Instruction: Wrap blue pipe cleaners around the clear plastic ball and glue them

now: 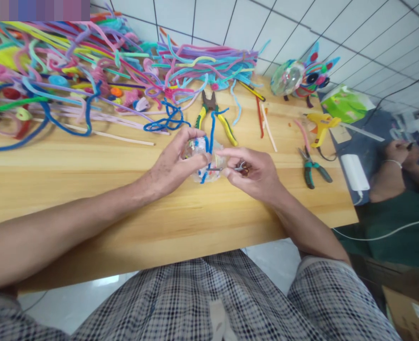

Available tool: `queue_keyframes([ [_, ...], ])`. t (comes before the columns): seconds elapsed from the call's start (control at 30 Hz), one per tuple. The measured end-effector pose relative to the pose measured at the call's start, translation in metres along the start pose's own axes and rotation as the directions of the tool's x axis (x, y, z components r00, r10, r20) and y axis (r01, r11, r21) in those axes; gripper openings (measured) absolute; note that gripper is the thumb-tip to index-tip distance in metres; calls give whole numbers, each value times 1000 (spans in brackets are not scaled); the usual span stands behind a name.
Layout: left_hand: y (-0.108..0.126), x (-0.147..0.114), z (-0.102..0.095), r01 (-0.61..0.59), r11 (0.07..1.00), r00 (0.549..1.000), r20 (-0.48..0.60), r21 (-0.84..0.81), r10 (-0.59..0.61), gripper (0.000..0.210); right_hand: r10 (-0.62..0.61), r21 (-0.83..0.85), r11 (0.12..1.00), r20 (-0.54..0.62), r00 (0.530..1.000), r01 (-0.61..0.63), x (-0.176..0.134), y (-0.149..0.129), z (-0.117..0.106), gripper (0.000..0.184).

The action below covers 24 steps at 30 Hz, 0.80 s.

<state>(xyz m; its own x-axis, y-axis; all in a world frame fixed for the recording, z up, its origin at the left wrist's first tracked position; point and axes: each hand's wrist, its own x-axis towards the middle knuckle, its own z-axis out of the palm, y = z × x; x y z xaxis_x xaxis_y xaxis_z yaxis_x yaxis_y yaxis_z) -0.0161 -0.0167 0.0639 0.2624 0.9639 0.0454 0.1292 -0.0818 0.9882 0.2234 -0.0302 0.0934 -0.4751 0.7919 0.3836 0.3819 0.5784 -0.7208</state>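
My left hand (176,163) is closed round a clear plastic piece (214,177) with coloured bits showing in it, its thumb pressing on a blue pipe cleaner (212,130). That pipe cleaner runs across the plastic and stands up past it, bent over at the top. In my right hand (254,173) is a small pair of metal scissors (240,166), the fingers curled about the handles. The thin blades point left and reach the pipe cleaner at the plastic piece. Just beyond my hands lie yellow-and-green pliers (227,128), jaws pointing away.
Heaped pipe cleaners (70,90) cover the far left of the table (124,237). At the back right stands a colourful animal figure (309,78) with a clear bottle body. A yellow glue gun (323,128) and green-handled pliers (314,170) lie on the right, near another person's arm (389,175).
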Motion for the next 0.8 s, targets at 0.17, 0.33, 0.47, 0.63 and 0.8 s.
queue_keyframes([
  [0.17, -1, -1, 2, -19, 1000, 1000, -16, -1, 19, 47, -85, -10, 996, 45, 995, 86, 3, 2, -4, 48],
  [0.33, -1, -2, 3, -37, 999, 999, -14, 23, 37, 49, -82, -19, 996, 106, 991, 85, 6, -1, -9, 49],
  [0.47, 0, -4, 2, -50, 996, 999, 6, 70, 50, 51, -88, -52, 994, 127, 988, 95, 5, -3, -11, 50],
  [0.63, 0, -4, 1, -94, 988, 995, 41, 122, 89, 53, -92, -55, 993, 139, 986, 101, 2, -4, -12, 50],
  [0.8, -2, -4, 1, -105, 986, 993, 74, 130, 96, 55, -91, -84, 991, 141, 986, 104, 2, -4, -12, 49],
])
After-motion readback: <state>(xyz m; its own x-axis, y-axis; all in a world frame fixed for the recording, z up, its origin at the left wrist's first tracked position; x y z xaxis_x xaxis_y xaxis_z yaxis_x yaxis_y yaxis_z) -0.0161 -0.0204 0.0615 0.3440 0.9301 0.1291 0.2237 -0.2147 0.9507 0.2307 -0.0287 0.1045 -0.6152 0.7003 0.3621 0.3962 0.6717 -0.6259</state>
